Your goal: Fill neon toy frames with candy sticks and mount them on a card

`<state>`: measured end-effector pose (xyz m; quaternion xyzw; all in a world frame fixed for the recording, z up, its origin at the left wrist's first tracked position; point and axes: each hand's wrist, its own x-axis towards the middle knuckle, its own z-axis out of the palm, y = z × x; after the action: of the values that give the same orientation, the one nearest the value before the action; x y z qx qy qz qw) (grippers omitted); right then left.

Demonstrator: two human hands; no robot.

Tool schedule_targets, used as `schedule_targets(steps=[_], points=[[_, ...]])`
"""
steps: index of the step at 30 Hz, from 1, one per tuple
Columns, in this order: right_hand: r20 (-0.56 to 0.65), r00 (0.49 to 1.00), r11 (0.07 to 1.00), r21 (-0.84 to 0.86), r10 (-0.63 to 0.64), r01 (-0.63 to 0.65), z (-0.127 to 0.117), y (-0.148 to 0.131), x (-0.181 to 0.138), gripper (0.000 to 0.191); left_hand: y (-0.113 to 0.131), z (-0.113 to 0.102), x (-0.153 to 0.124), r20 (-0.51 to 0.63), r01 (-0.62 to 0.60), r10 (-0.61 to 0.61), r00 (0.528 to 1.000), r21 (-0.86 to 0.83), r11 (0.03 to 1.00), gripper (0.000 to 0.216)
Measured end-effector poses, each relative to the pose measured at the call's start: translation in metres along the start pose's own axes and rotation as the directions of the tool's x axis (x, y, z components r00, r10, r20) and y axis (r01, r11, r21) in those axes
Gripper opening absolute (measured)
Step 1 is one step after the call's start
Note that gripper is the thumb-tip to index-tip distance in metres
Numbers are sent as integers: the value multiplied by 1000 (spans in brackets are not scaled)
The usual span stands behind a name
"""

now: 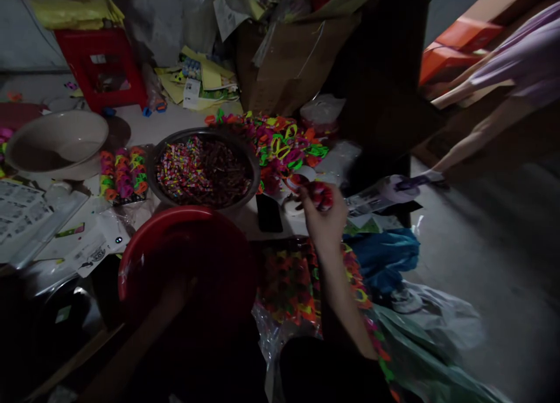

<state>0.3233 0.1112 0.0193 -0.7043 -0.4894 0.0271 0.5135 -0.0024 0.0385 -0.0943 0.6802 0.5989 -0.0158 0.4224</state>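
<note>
My left hand [181,289] reaches down into a deep red basin [144,234]. The basin's inside is too dark to show its fingers or anything in them. Above the table's right part, my right hand [326,216] is closed round a small, shiny red and pink thing [321,197] whose kind I cannot make out. Just left of this hand lie a dark phone [269,213] and small round white and red items [295,181]. Behind the red basin sits a metal bowl [153,181] with many small colourful pieces and darker brown ones.
A loose heap of neon plastic pieces [284,143] lies behind the bowl. Packed colourful rolls [123,172] and a pale basin [56,129] stand left. At the back are a red stool [102,67] and a cardboard box [297,65]. Another person's arm [472,137] reaches in from the right.
</note>
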Motion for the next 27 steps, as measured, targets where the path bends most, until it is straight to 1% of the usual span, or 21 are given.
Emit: schedule_targets(steps=[1, 2, 4, 7, 9, 11, 12, 14, 15, 17, 20, 22, 23, 25, 27], points=[[87, 996, 1000, 19, -8, 6, 3, 1, -6, 34, 2, 3, 2, -14, -1, 1, 1000, -6, 1000, 35], [192, 981, 999, 40, -21, 13, 6, 1, -14, 34, 4, 6, 4, -24, -4, 3, 1000, -14, 1000, 33], [358, 932, 997, 71, -54, 31, 13, -2, -32, 34, 6, 7, 7, -33, -15, 14, 999, -38, 999, 30], [514, 855, 995, 98, -75, 29, 23, -11, -58, 29, 7, 1, 7, -31, -33, 30, 999, -89, 996, 30], [617, 783, 991, 135, -78, -7, 27, -21, -72, 28, 10, -8, 5, -56, -58, 51, 997, -143, 988, 30], [696, 711, 984, 177, -99, -37, 31, -30, -83, 30, 16, -20, 1, -104, -137, 116, 988, -225, 965, 28], [718, 686, 979, 202, -122, -37, 32, -34, -88, 30, 21, -28, -2, -129, -197, 167, 978, -270, 943, 28], [742, 642, 966, 259, -193, -10, 35, -42, -95, 27, 30, -43, -9, -200, -330, 276, 940, -340, 880, 27], [751, 620, 958, 286, -229, 7, 35, -45, -98, 24, 34, -50, -13, -242, -391, 321, 916, -348, 852, 24], [761, 585, 944, 327, -282, 30, 35, -52, -102, 19, 40, -62, -20, -316, -474, 380, 869, -311, 824, 18], [754, 574, 928, 371, -318, 28, 30, -63, -103, 16, 44, -73, -27, -408, -566, 453, 793, -218, 795, 24], [750, 563, 912, 409, -347, 17, 26, -70, -103, 15, 44, -76, -30, -472, -619, 487, 735, -173, 766, 28], [749, 555, 904, 427, -363, 15, 24, -74, -104, 16, 44, -77, -31, -498, -634, 494, 713, -157, 757, 28], [744, 542, 892, 451, -390, 22, 22, -79, -106, 18, 45, -79, -33, -531, -633, 481, 698, -142, 761, 25], [739, 544, 888, 459, -399, 27, 22, -81, -110, 19, 48, -81, -36, -536, -605, 458, 710, -130, 786, 19]])
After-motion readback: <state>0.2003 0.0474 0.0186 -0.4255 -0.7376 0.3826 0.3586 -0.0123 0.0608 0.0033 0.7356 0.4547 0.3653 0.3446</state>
